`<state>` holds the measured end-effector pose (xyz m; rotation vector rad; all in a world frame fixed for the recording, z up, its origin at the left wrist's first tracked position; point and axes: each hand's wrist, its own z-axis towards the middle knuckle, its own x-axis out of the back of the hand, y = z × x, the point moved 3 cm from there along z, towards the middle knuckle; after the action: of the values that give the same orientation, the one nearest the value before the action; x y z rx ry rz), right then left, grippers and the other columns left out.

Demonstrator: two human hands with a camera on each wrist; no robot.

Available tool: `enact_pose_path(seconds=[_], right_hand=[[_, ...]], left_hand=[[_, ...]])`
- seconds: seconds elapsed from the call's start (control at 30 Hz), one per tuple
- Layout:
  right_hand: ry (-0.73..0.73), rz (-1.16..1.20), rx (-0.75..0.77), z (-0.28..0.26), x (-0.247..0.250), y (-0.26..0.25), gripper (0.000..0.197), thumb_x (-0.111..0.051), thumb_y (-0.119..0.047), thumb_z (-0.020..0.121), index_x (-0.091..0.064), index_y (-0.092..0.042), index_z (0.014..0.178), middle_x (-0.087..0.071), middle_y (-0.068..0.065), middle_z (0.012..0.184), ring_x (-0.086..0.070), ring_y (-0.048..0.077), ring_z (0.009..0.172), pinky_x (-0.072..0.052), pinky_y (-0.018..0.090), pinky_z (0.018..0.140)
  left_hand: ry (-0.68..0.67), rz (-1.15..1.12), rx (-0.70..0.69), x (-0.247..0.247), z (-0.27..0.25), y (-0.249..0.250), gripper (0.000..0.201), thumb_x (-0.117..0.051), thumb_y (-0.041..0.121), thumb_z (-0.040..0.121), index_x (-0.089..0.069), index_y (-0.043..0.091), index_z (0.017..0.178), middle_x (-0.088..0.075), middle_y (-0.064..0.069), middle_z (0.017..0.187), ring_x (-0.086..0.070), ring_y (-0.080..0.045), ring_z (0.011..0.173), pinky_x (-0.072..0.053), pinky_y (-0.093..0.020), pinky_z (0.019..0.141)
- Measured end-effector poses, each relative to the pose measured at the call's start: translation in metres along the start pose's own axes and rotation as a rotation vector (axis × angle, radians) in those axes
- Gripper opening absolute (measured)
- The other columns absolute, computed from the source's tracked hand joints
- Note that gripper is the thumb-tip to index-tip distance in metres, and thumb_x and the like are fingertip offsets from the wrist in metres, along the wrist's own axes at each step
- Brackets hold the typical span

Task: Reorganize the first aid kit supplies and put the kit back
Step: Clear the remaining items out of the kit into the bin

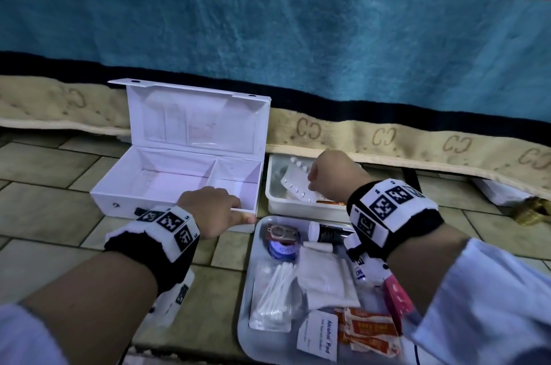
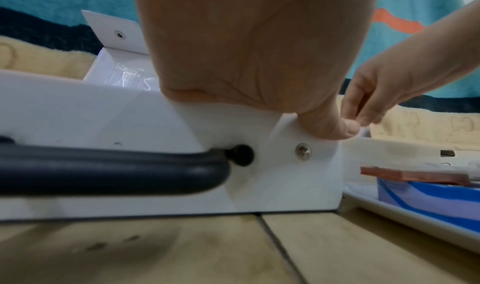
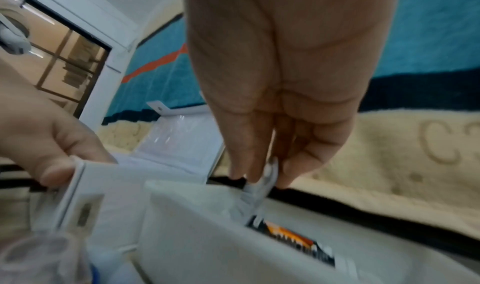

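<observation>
Kit (image 1: 143, 183) looks empty; left hand (image 1: 213, 209) grips its rim, right hand (image 1: 331, 177) pinches pill strips (image 1: 296, 183) at two o'clock; packing barely begun.

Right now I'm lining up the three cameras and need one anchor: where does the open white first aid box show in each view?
Head: the first aid box sits left of centre, lid up, the left hand gripping its front wall.
Left wrist: its front wall fills the left and centre, under the thumb.
Right wrist: its raised lid shows centre-left, behind the white bin.
Shared landmark: the teal blanket behind it.
</observation>
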<state>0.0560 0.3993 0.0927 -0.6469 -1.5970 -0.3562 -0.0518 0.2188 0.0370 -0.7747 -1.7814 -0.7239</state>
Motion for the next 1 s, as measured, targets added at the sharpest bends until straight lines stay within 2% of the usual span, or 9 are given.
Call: enact_pose_path(seconds=[0.07,0.13,0.2,0.3,0.43,0.53,0.7,0.87,1.0], right_hand=[[0.159,0.17,-0.069,-0.01,0.014,0.004,0.015,-0.065,-0.014,0.083,-0.071,-0.006,0.095,-0.07,0.009,0.094,-0.067,0.023,0.081,-0.056,0.029,0.073],[0.258,0.361,-0.109,-0.031,0.028,0.01,0.006,-0.069,-0.011,0.08,-0.072,-0.011,0.085,-0.068,0.005,0.078,-0.062,0.017,0.06,-0.05,0.023,0.057],[0.292,0.539,-0.102,-0.062,0.036,0.012,0.007,-0.073,-0.009,0.076,-0.071,-0.015,0.076,-0.062,0.0,0.063,-0.054,0.011,0.05,-0.045,0.021,0.05],[0.12,0.813,-0.078,-0.108,0.025,0.012,0.02,-0.071,0.004,0.074,-0.067,-0.015,0.07,-0.063,0.007,0.063,-0.057,0.019,0.052,-0.051,0.032,0.057],[-0.4,0.934,-0.038,-0.157,-0.023,0.002,0.024,-0.065,0.009,0.078,-0.071,-0.014,0.074,-0.064,0.004,0.059,-0.054,0.008,0.043,-0.045,0.02,0.047],[-0.595,0.879,-0.016,-0.176,-0.054,-0.006,0.019,-0.069,0.0,0.079,-0.073,-0.018,0.075,-0.065,0.002,0.064,-0.054,0.004,0.045,-0.045,0.016,0.049],[-0.575,0.892,-0.034,-0.18,-0.076,-0.011,0.023,-0.068,-0.003,0.08,-0.072,-0.024,0.071,-0.063,-0.008,0.059,-0.053,-0.003,0.043,-0.043,0.012,0.049],[-0.553,0.982,-0.026,-0.181,-0.076,-0.012,0.022,-0.068,-0.005,0.081,-0.073,-0.024,0.07,-0.062,-0.004,0.058,-0.052,0.002,0.045,-0.044,0.014,0.049],[-0.49,0.988,-0.069,-0.18,-0.081,-0.014,0.022,-0.068,-0.003,0.081,-0.07,-0.022,0.07,-0.061,-0.008,0.055,-0.052,0.002,0.043,-0.043,0.015,0.048]], left_hand=[[0.008,-0.004,-0.001,0.0,0.0,0.0,0.057,-0.033,0.075,0.082,-0.061,0.032,0.106,-0.06,0.005,0.108,-0.053,-0.017,0.107,-0.041,-0.034,0.083],[0.018,-0.005,-0.005,0.0,0.0,0.001,0.057,-0.033,0.075,0.082,-0.061,0.032,0.107,-0.061,0.006,0.109,-0.053,-0.017,0.106,-0.04,-0.034,0.081],[0.018,0.001,-0.008,-0.001,0.0,0.001,0.057,-0.033,0.075,0.081,-0.061,0.032,0.108,-0.061,0.006,0.11,-0.053,-0.018,0.107,-0.04,-0.034,0.08],[0.016,0.003,-0.008,-0.001,0.001,0.0,0.057,-0.032,0.075,0.082,-0.061,0.031,0.105,-0.061,0.005,0.107,-0.054,-0.018,0.105,-0.04,-0.033,0.078],[0.011,0.01,-0.007,-0.002,0.002,0.0,0.057,-0.032,0.074,0.082,-0.061,0.032,0.107,-0.062,0.005,0.108,-0.054,-0.019,0.105,-0.04,-0.033,0.078],[0.002,0.017,-0.001,-0.002,0.002,0.0,0.058,-0.031,0.074,0.083,-0.06,0.032,0.11,-0.061,0.005,0.111,-0.054,-0.019,0.107,-0.04,-0.034,0.079],[-0.007,0.016,-0.002,-0.002,0.002,0.001,0.06,-0.03,0.076,0.081,-0.06,0.032,0.111,-0.062,0.004,0.109,-0.055,-0.019,0.104,-0.042,-0.033,0.08],[-0.011,0.016,-0.004,-0.001,0.002,0.001,0.06,-0.029,0.076,0.081,-0.06,0.032,0.108,-0.062,0.004,0.108,-0.055,-0.019,0.103,-0.043,-0.034,0.081],[-0.016,0.007,-0.007,-0.001,0.002,0.0,0.053,-0.03,0.076,0.081,-0.058,0.033,0.095,-0.061,0.004,0.101,-0.055,-0.019,0.099,-0.043,-0.035,0.08]])
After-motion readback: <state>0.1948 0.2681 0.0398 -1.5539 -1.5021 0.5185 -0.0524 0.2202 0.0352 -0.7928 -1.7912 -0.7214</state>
